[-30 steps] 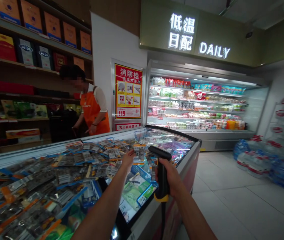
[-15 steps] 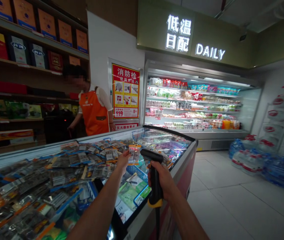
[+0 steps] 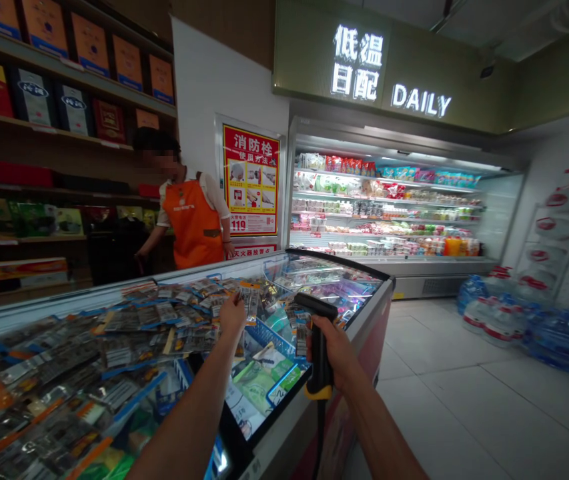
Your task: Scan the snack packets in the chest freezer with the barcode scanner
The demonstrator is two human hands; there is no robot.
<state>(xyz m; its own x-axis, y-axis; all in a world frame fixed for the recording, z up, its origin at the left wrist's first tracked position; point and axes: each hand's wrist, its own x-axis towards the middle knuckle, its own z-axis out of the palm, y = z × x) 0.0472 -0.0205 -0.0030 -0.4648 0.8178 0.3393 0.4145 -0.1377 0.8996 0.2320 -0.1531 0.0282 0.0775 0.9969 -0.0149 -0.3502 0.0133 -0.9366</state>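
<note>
My left hand is closed on the edge of a small clear packet with an orange top, held over the freezer's glass lid. In my right hand is a black and yellow barcode scanner, gripped by its handle with the head up. Its cable hangs down. Many similar packets lie heaped on the glass to the left of my hands. Below my hands, blue baskets and green bags show inside the freezer.
The chest freezer's rim runs along my right. Behind it stands a person in an orange apron, near stocked shelves. A lit refrigerated display is at the back. Water bottles stand on the floor at right.
My left hand has moved left with the packet, away from the scanner. My right hand and the scanner have shifted slightly right. The person in the apron has moved a little to the right.
</note>
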